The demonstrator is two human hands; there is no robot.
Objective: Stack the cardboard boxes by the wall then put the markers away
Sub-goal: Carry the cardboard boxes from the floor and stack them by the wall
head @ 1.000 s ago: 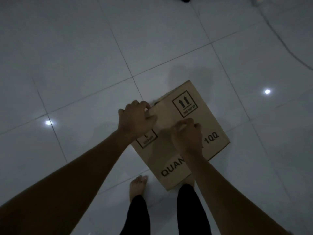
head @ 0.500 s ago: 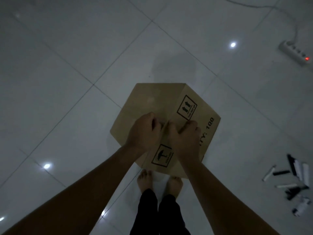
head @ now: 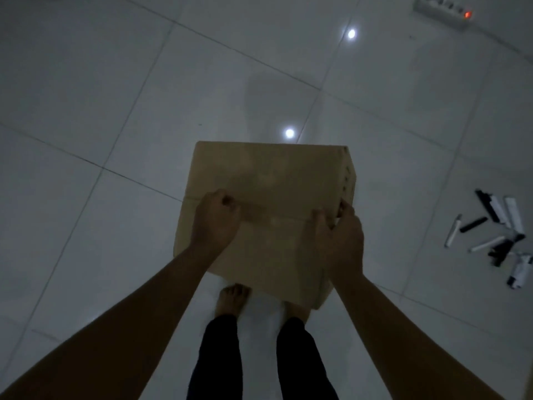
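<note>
A white power strip (head: 441,8) with a glowing red switch lies on the pale tiled floor (head: 115,82) at the far right. Two bright ceiling-light reflections (head: 290,133) shine on the tiles.

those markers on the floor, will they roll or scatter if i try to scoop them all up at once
Probably some will roll: the markers look like slim round tubes lying loose on smooth glossy floor tile. They lie at crossed angles in a heap, so a single scoop would likely push a few apart. They look small and light, so gathering them by handfuls seems safer.
</note>
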